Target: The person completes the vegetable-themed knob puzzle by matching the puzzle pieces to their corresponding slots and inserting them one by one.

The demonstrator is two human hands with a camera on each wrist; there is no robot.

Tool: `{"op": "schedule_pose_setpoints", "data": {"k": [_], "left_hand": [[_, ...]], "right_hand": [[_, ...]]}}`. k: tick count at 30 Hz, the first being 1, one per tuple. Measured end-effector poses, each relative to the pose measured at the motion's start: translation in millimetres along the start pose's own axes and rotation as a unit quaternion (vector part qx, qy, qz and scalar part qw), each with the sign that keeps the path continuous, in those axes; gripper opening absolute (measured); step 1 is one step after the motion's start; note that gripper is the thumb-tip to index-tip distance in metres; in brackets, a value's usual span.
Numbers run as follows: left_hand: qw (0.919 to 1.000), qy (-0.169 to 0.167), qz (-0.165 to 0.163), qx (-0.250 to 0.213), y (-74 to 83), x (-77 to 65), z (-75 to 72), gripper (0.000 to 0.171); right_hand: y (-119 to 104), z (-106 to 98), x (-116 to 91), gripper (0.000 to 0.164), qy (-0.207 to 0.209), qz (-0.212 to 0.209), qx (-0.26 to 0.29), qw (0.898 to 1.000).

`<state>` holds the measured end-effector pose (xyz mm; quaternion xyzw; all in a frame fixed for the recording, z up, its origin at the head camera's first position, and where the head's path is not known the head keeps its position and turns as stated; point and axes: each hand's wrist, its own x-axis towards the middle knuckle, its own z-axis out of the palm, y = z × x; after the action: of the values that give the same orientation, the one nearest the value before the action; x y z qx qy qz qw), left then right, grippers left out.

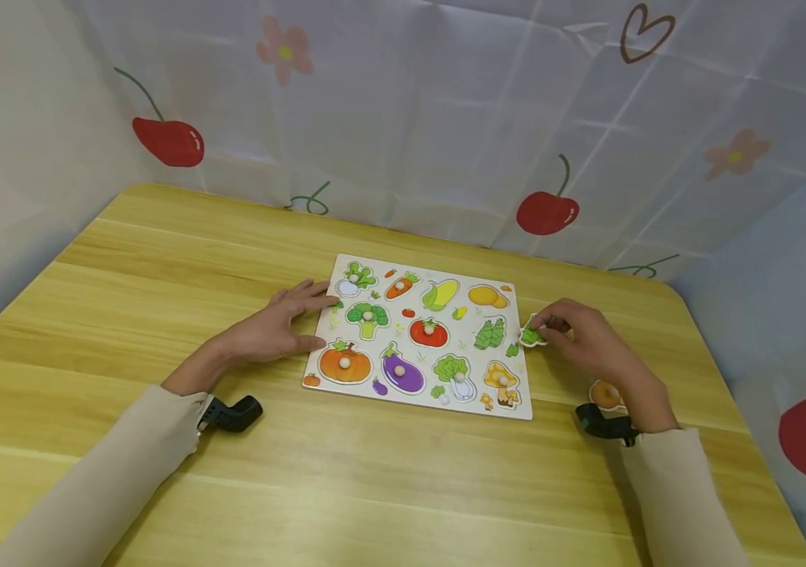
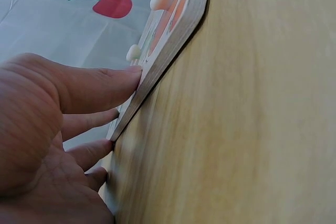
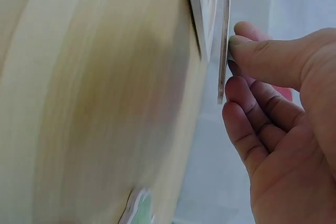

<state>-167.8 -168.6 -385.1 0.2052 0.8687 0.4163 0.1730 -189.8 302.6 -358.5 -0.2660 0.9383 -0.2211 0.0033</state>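
Note:
A wooden knob puzzle board (image 1: 410, 402) with printed vegetables lies on the table. At its left edge rests my left hand (image 1: 271, 324), thumb and fingers extended; the left wrist view shows the thumb (image 2: 102, 85) touching the board's rim. My right hand (image 1: 583, 335) pinches a green vegetable puzzle piece (image 1: 532, 335) just off the board's right edge. Seen edge-on in the right wrist view, this thin piece (image 3: 224, 51) is raised above the table, its knob mostly hidden by the fingers. Knobs stand on the pumpkin (image 1: 345, 364), tomato (image 1: 429, 331) and several other pictures.
A round orange-brown puzzle piece (image 1: 607, 395) lies on the table, partly behind the right wrist. Another piece with green on it (image 3: 139, 208) shows low in the right wrist view. The corn (image 1: 441, 295), potato (image 1: 488, 297) and green bundle (image 1: 491, 333) pictures have no knobs.

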Motion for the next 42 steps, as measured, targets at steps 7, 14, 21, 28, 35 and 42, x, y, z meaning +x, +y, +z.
{"op": "schedule_pose_setpoints", "data": {"k": [7,14,21,28,35,42], "left_hand": [[1.0,0.0,0.002,0.005,0.1,0.8,0.2,0.069],[1.0,0.001,0.003,0.007,-1.6,0.0,1.1,0.068],[1.0,0.003,0.006,0.007,-2.1,-0.1,1.2,0.069],[0.9999,0.003,0.007,0.008,-2.4,0.5,1.2,0.068],[0.9999,0.003,0.008,0.005,-1.4,0.8,1.3,0.068],[0.9999,0.003,0.01,0.008,-2.2,0.5,1.4,0.069]], "right_hand": [[-21.2,10.1,9.8,0.013,-0.033,0.0,0.004,0.999],[-33.7,22.5,21.5,0.011,-0.061,0.002,-0.007,0.998],[-43.4,28.7,27.9,0.01,-0.074,0.011,-0.009,0.997],[-43.8,33.1,30.7,0.01,-0.073,0.011,-0.011,0.997],[-41.9,35.6,31.5,0.01,-0.068,0.016,-0.011,0.998],[-42.0,37.4,33.8,0.009,-0.069,0.006,-0.016,0.997]]}}
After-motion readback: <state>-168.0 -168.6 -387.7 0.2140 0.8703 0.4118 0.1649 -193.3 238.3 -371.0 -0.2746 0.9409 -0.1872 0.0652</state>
